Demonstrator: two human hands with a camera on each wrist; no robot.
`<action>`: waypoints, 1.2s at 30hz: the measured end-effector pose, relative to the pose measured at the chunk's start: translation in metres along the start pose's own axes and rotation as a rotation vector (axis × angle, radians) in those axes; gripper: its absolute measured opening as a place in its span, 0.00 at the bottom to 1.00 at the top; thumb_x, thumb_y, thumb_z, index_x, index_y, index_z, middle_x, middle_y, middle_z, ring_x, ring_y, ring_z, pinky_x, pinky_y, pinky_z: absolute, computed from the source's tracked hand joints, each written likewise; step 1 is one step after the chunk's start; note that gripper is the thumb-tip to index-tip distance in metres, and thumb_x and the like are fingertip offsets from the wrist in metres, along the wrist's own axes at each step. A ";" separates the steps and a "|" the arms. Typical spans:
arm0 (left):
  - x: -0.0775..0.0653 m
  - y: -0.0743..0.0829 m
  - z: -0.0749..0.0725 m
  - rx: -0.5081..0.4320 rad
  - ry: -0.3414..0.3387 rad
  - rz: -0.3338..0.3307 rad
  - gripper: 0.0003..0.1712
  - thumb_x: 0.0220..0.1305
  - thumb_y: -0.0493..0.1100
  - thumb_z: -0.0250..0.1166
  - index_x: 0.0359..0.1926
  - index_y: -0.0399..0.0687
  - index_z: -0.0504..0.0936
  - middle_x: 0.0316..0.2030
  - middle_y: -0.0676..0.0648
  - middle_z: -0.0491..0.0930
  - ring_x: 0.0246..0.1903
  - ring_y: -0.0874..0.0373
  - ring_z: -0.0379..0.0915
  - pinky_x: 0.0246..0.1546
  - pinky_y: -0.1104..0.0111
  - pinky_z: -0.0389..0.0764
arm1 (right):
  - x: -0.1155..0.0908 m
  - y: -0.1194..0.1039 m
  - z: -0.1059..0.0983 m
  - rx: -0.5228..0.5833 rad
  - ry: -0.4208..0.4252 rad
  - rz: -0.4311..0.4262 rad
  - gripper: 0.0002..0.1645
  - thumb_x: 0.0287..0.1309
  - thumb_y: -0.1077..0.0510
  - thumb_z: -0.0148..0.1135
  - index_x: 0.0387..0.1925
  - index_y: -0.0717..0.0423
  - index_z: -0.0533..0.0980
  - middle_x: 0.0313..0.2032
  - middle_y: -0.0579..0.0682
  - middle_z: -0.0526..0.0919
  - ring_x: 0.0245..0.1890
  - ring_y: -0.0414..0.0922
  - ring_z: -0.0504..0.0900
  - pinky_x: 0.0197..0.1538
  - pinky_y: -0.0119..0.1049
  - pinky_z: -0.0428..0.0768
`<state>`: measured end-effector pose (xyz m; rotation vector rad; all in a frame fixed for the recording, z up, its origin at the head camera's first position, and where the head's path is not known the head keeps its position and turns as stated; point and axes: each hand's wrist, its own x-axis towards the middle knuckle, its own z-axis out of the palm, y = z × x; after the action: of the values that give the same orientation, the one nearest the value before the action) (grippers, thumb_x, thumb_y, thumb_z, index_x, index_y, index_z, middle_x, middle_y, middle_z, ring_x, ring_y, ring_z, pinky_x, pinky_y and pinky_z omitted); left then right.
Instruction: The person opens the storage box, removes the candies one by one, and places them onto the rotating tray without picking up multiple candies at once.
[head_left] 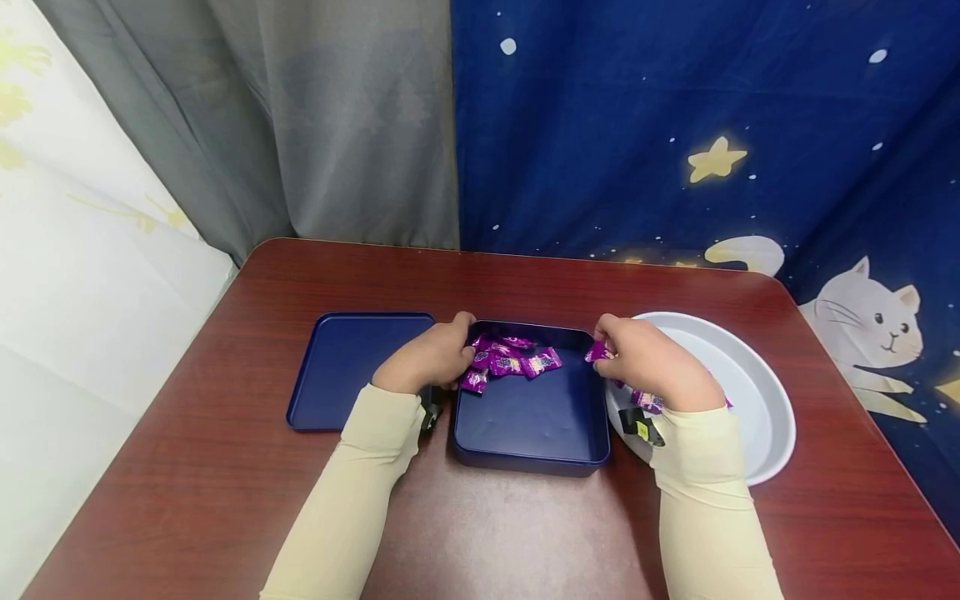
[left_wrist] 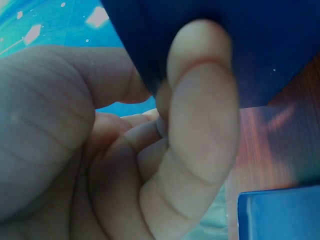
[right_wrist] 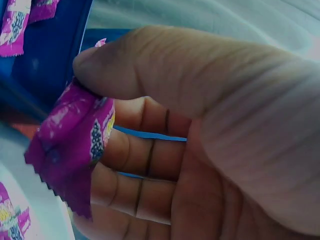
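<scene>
A dark blue rectangular box (head_left: 532, 425) lies uncovered in the middle of the table. Several purple-wrapped candies (head_left: 507, 366) are gathered along its far left part. My left hand (head_left: 429, 356) grips the box's left side near the back corner; in the left wrist view fingers press against the blue wall (left_wrist: 270, 45). Between thumb and fingers, my right hand (head_left: 651, 360) pinches one purple-wrapped candy (right_wrist: 70, 145) at the box's right rim. Partly beneath that hand is a round white tray (head_left: 761, 392) with more candies (head_left: 647, 402), some hidden by the hand and sleeve.
A flat blue lid (head_left: 352, 354) rests on the table to the left of the box, partly behind the left forearm. The reddish-brown wooden table (head_left: 195, 442) ends at the back against grey and blue curtains (head_left: 645, 125).
</scene>
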<state>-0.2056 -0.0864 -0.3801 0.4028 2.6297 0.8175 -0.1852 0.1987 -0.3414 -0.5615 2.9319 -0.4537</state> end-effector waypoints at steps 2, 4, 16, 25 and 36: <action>0.000 0.000 0.000 0.000 -0.002 0.001 0.30 0.69 0.41 0.49 0.68 0.41 0.51 0.23 0.43 0.79 0.16 0.57 0.76 0.26 0.64 0.78 | -0.001 0.004 -0.001 0.007 -0.002 0.009 0.14 0.49 0.59 0.64 0.38 0.59 0.73 0.25 0.50 0.77 0.23 0.44 0.74 0.33 0.43 0.77; 0.000 0.000 0.001 0.000 -0.003 -0.004 0.30 0.69 0.41 0.49 0.68 0.42 0.52 0.23 0.43 0.79 0.16 0.57 0.76 0.26 0.64 0.77 | -0.002 0.009 -0.002 0.008 0.002 0.012 0.15 0.49 0.59 0.64 0.39 0.59 0.73 0.24 0.50 0.76 0.23 0.44 0.74 0.34 0.44 0.76; 0.001 0.001 0.001 0.010 -0.001 -0.004 0.30 0.70 0.42 0.50 0.68 0.42 0.51 0.21 0.44 0.79 0.16 0.57 0.76 0.27 0.64 0.77 | -0.008 0.038 -0.008 0.008 0.017 0.115 0.17 0.47 0.59 0.63 0.39 0.63 0.72 0.22 0.52 0.74 0.24 0.47 0.71 0.34 0.45 0.72; 0.000 0.001 0.000 0.012 0.004 -0.006 0.30 0.69 0.42 0.50 0.68 0.42 0.52 0.21 0.44 0.79 0.16 0.57 0.76 0.26 0.63 0.77 | -0.009 0.065 -0.003 0.032 -0.022 0.209 0.16 0.50 0.58 0.64 0.38 0.63 0.71 0.25 0.54 0.76 0.25 0.47 0.73 0.33 0.44 0.72; 0.001 0.000 0.000 0.011 -0.001 -0.009 0.30 0.70 0.42 0.49 0.68 0.42 0.51 0.21 0.44 0.79 0.16 0.57 0.76 0.26 0.64 0.77 | -0.010 0.077 0.004 0.049 -0.068 0.230 0.15 0.47 0.61 0.64 0.37 0.64 0.72 0.25 0.54 0.77 0.24 0.46 0.73 0.33 0.43 0.72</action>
<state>-0.2064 -0.0858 -0.3807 0.3939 2.6345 0.8004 -0.2019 0.2698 -0.3691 -0.2245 2.8643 -0.4671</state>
